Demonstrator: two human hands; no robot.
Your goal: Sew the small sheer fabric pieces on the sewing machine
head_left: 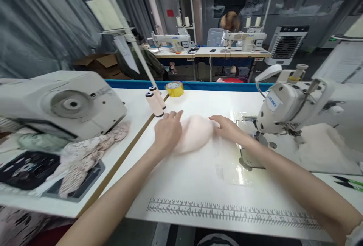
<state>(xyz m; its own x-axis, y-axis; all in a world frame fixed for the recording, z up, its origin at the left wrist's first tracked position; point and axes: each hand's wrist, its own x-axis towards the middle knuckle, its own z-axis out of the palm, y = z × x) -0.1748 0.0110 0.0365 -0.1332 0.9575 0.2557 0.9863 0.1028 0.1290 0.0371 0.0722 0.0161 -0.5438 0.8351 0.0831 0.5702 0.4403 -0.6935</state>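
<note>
Pale pink fabric piece [195, 134] under both hands [168, 131], JUKI-labelled sewing machine [283, 111]

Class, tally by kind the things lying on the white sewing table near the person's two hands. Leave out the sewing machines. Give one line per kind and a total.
Pale pink fabric piece, under both the left hand and right hand: 1
Thread spools: 2
Yellow tape roll: 1
Printed ruler strip: 1
Total: 5
</note>
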